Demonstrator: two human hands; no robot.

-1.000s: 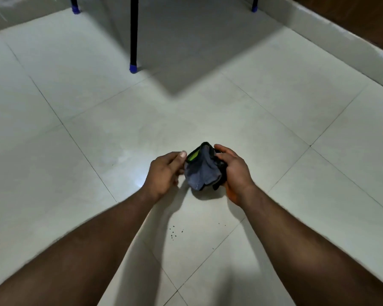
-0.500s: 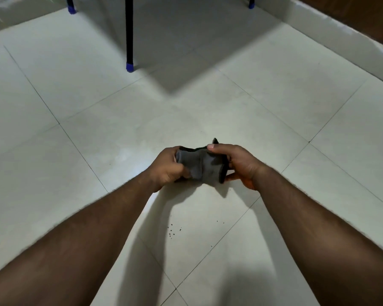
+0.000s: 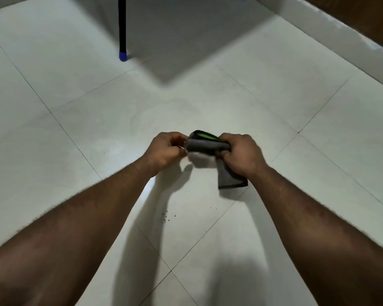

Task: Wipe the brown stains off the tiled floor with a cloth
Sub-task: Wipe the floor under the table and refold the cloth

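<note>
Grey cloth (image 3: pixel 205 145), soft, light, limp: right hand (image 3: pixel 241 156) grips bunched middle, left hand (image 3: pixel 166 149) pinches end; best regrip folded.

Glossy tile and matt cloth

A smooth, glossy pale tiled floor (image 3: pixel 274 102) is seen, with light reflected just left of the soft, matt grey cloth with black edging and a green strip (image 3: pixel 205 145). Beyond the cloth, a smooth black table leg (image 3: pixel 121 25) is capped by a blue plastic-looking foot (image 3: pixel 123 56).
</note>
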